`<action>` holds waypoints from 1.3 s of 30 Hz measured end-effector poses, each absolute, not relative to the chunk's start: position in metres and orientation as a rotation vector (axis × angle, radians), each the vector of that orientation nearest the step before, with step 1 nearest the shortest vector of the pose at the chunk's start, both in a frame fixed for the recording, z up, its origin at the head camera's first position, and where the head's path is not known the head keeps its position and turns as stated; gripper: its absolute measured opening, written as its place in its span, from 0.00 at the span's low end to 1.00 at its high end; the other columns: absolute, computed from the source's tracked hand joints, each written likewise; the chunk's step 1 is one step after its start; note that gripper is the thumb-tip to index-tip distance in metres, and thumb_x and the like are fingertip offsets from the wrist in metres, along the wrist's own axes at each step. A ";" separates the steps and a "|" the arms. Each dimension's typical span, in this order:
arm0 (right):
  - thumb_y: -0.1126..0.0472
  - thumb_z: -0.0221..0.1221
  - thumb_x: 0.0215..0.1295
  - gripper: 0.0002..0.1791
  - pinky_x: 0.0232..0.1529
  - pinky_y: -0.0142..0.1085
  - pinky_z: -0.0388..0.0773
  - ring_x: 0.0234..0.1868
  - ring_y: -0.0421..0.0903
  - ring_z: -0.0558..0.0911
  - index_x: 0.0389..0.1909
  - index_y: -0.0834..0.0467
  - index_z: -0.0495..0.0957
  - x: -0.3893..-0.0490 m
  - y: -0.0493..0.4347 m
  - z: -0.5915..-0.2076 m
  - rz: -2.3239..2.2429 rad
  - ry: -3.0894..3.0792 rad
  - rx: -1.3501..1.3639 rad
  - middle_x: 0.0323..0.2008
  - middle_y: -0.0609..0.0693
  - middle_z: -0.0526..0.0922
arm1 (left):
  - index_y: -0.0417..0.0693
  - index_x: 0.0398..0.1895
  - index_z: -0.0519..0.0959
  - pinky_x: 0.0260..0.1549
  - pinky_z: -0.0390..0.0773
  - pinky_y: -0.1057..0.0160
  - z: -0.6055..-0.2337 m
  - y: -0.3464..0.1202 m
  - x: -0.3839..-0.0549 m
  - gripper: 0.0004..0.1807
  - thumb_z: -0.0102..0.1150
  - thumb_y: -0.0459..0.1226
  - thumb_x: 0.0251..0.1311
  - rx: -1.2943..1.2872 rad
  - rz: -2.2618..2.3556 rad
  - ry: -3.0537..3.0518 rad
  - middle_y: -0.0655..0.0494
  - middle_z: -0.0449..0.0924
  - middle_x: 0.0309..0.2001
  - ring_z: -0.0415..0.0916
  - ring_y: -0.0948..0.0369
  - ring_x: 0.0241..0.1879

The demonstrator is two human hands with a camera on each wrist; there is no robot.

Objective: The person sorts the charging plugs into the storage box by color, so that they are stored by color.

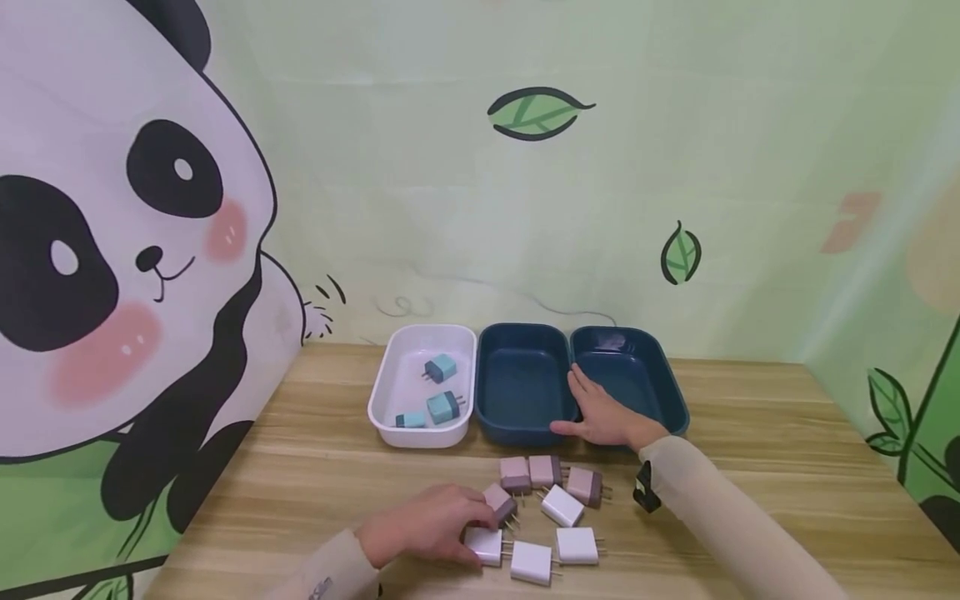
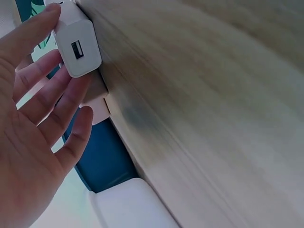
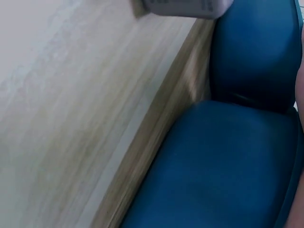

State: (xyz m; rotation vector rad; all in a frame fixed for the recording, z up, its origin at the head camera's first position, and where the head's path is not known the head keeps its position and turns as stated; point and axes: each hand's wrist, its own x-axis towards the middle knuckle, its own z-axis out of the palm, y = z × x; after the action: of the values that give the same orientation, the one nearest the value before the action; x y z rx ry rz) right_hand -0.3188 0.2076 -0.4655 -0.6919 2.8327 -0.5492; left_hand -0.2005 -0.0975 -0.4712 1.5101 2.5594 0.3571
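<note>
The white plastic block-shaped USB charger (image 1: 486,547) is on the wood-grain table (image 1: 750,475), pinched by the left hand (image 1: 431,523); print on a pale charger (image 3: 187,7) is too blurred to read; four pink-and-mauve block chargers (image 1: 515,473) lie beyond; the right hand (image 1: 606,418), fingers extended, partly covers two dark-blue rectangular trays (image 1: 521,383); a white rectangular tray (image 1: 423,438) holds three turquoise chargers (image 1: 442,407).

Bare table (image 1: 765,417) at mid-right and mid-left: room to pass. Lower centre crowded: pink plugs (image 1: 581,482), white plugs (image 1: 531,563), narrow gaps between. Left hand (image 1: 433,525) bars the lower-left approach. Right hand (image 1: 606,415) and sleeve (image 1: 735,512) obstruct right blue tray (image 1: 630,371) from lower right. Middle blue tray (image 1: 522,379) accessible from above; white tray (image 1: 423,437), left of centre, partly taken by teal plugs (image 1: 442,407).
</note>
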 end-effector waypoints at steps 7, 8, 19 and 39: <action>0.30 0.54 0.57 0.60 0.66 0.57 0.48 0.72 0.62 0.43 0.72 0.67 0.39 -0.321 0.206 -0.465 -0.555 2.823 -0.666 0.73 0.61 0.33 | 0.57 0.41 0.78 0.34 0.71 0.70 -0.465 -0.094 -0.197 0.21 0.72 0.51 0.45 1.529 0.230 2.594 0.68 0.79 0.35 0.70 0.73 0.31; 0.29 0.53 0.56 0.60 0.66 0.57 0.48 0.72 0.62 0.43 0.72 0.67 0.39 -0.321 0.206 -0.465 -0.555 2.822 -0.664 0.73 0.61 0.33 | 0.58 0.41 0.77 0.33 0.70 0.71 -0.465 -0.094 -0.197 0.20 0.72 0.51 0.45 1.533 0.220 2.595 0.69 0.78 0.34 0.69 0.74 0.30; 0.31 0.54 0.57 0.59 0.65 0.58 0.49 0.71 0.62 0.43 0.73 0.66 0.38 -0.320 0.206 -0.466 -0.570 2.820 -0.649 0.73 0.61 0.32 | 0.56 0.44 0.80 0.37 0.72 0.72 -0.468 -0.095 -0.198 0.20 0.72 0.47 0.46 1.526 0.248 2.565 0.66 0.81 0.39 0.72 0.74 0.34; 0.30 0.55 0.57 0.61 0.66 0.55 0.50 0.71 0.62 0.44 0.72 0.68 0.38 -0.319 0.206 -0.468 -0.597 2.806 -0.677 0.73 0.62 0.32 | 0.53 0.48 0.80 0.35 0.71 0.72 -0.407 -0.101 -0.216 0.20 0.69 0.42 0.49 1.368 0.493 2.643 0.65 0.78 0.42 0.70 0.70 0.36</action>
State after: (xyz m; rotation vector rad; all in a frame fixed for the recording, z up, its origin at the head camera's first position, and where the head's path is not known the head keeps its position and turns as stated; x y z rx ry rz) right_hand -0.3185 0.2062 -0.4676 -0.6771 2.8063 -0.5968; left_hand -0.2161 -0.1015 -0.4066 1.3683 2.6430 0.4928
